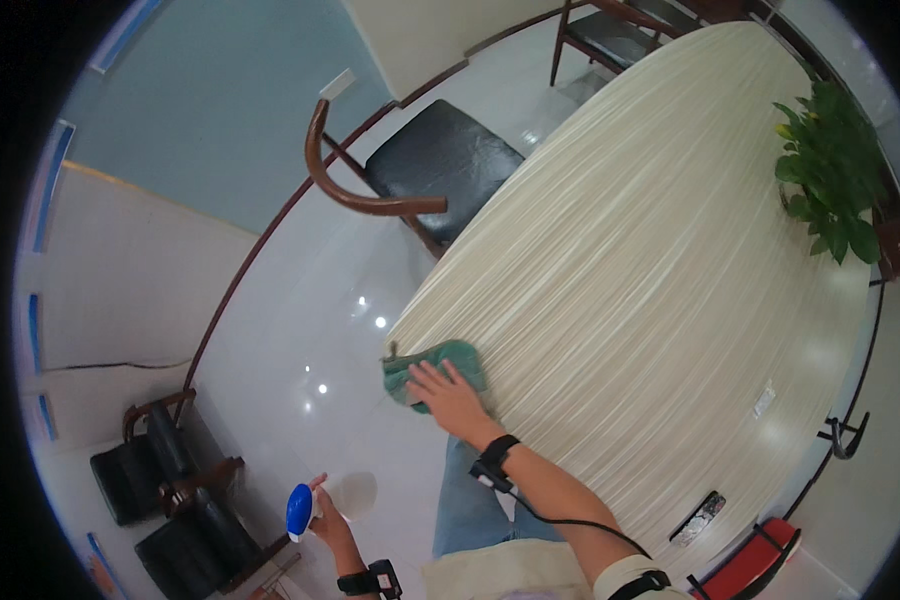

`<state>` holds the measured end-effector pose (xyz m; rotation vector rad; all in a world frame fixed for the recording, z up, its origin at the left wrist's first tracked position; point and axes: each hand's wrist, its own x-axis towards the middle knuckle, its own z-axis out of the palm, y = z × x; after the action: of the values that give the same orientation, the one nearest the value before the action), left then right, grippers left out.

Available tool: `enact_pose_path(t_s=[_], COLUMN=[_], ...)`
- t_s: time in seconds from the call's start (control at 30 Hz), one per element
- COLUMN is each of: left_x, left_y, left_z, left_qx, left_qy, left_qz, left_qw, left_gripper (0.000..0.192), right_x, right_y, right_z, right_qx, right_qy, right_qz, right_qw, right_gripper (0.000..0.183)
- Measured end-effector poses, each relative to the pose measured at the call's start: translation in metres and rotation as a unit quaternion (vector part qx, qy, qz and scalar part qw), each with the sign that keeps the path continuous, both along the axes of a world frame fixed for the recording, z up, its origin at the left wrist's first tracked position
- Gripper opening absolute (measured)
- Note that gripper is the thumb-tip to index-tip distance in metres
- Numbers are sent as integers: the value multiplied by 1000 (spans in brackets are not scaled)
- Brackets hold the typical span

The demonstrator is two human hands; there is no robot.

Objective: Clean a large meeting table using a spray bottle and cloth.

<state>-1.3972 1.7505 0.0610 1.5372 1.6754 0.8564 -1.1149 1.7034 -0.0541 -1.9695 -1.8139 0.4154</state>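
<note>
My right hand (450, 401) lies with spread fingers on a folded green cloth (461, 358), pressing it at the left corner of a long table with a streaked, cream wood-grain top (607, 277). Part of the cloth reaches over the table's edge. Low on the left, away from the table, my left hand (328, 517) holds a spray bottle with a blue head (298, 510) and a pale, translucent body (351, 495). Both wrists wear black straps with small devices.
A dark-seated wooden chair (442, 165) stands against the table's far-left side. Green potted plant (832, 165) at the right edge; phone (697, 517) and small white packet (763, 399) on the tabletop. Black chairs (187, 555) stand lower left, a red chair (750, 562) lower right.
</note>
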Motion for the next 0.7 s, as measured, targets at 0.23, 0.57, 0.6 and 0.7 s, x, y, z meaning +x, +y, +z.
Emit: enact_pose_path(t_s=[0.23, 0.57, 0.6, 0.7], left_x=[-16, -1, -6, -10], left_y=[2, 11, 11, 10], left_z=[2, 1, 2, 3], left_qx=[-22, -25, -21, -3], left_qy=[-1, -22, -18, 30], left_qz=[8, -27, -26, -37], left_qw=[1000, 999, 999, 999], left_gripper=[15, 17, 17, 17], right_x=[134, 241, 215, 122], right_y=[-130, -200, -187, -165], right_z=[25, -5, -2, 19], right_qx=[-42, -145, -154, -145], right_qy=[-9, -178, -118, -56], right_qz=[-273, -456, -405, -289], right_qw=[961, 860, 894, 945], right_gripper=[32, 55, 55, 54])
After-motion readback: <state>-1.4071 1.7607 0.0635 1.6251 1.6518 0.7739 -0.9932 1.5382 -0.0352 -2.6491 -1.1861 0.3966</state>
